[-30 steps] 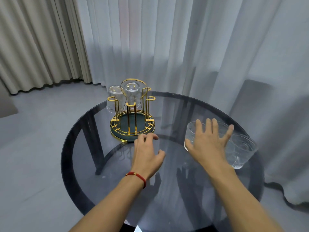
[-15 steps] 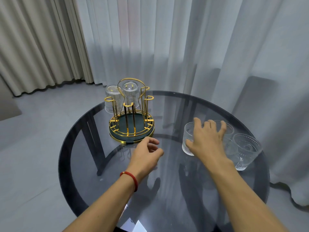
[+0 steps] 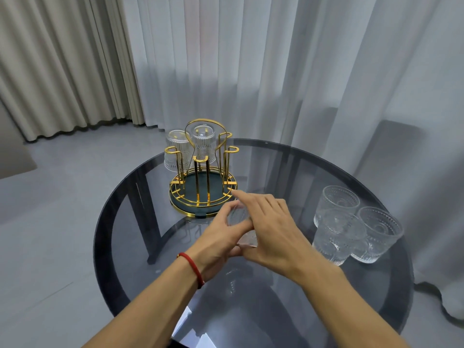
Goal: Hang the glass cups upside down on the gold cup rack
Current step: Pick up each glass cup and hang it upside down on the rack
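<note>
I have 1 glass cup [image 3: 242,223] between both hands, held above the desk [image 3: 288,310] just near of the gold cup rack [image 3: 202,177]. My left hand [image 3: 221,241] curls round its left side, and my right hand [image 3: 270,231] covers its right with fingers nearly straight, so I judge both are gripping; its axis I cannot tell. The free pegs lie straight ahead, far of the cup. 2 cups hang at the rack's far side; 3 wait right
</note>
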Demonstrator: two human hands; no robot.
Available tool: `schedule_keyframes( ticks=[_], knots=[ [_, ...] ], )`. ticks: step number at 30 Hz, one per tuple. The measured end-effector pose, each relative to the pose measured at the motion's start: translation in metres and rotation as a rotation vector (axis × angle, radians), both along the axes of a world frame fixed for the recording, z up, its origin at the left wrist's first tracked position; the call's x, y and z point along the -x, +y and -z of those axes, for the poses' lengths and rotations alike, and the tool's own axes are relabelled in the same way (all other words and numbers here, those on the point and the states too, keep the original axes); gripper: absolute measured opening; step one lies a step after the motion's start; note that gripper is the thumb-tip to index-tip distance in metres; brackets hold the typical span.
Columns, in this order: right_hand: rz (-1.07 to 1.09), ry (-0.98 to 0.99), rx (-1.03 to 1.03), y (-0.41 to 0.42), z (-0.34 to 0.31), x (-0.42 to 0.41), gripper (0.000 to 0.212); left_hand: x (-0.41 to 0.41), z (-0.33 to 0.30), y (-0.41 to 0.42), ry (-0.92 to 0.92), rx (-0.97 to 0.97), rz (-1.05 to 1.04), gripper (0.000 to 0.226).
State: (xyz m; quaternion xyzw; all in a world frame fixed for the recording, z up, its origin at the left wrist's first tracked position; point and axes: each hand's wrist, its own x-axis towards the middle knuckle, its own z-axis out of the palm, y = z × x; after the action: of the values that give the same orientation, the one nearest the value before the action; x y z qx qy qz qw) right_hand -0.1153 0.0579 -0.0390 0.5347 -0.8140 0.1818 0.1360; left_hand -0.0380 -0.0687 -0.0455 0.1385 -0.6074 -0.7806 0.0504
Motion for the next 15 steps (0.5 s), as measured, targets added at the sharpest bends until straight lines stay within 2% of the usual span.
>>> schedule_keyframes(
  ticks=[2, 4, 8, 10, 13, 15],
  knots=[
    [-0.054, -0.025, 0.022, -0.004, 0.002, -0.005, 0.098, -0.001, 0.001, -0.003, -0.004, -0.022, -0.073, 0.056],
    [-0.016, -0.173, 0.102, -0.004, 0.004, -0.004, 0.088, -0.001, 0.001, -0.009, 0.002, -0.070, -0.125, 0.060],
    [0.233, -0.819, 0.311, 0.002, 0.008, 0.005, 0.064, 0.001, 0.004, -0.024, 0.081, -0.162, -0.165, 0.047],
    [0.235, -1.098, 0.332, 0.000, 0.011, 0.006, 0.054, 0.002, 0.006, -0.028, 0.101, -0.175, -0.112, 0.050],
    [0.211, -1.168, 0.417, -0.007, 0.015, 0.008, 0.040, 0.004, 0.009, -0.032, 0.152, -0.180, -0.043, 0.055],
    [0.222, -1.174, 0.551, -0.011, 0.013, 0.012, 0.039, 0.004, 0.013, -0.036, 0.165, -0.058, -0.048, 0.054]
  ],
)
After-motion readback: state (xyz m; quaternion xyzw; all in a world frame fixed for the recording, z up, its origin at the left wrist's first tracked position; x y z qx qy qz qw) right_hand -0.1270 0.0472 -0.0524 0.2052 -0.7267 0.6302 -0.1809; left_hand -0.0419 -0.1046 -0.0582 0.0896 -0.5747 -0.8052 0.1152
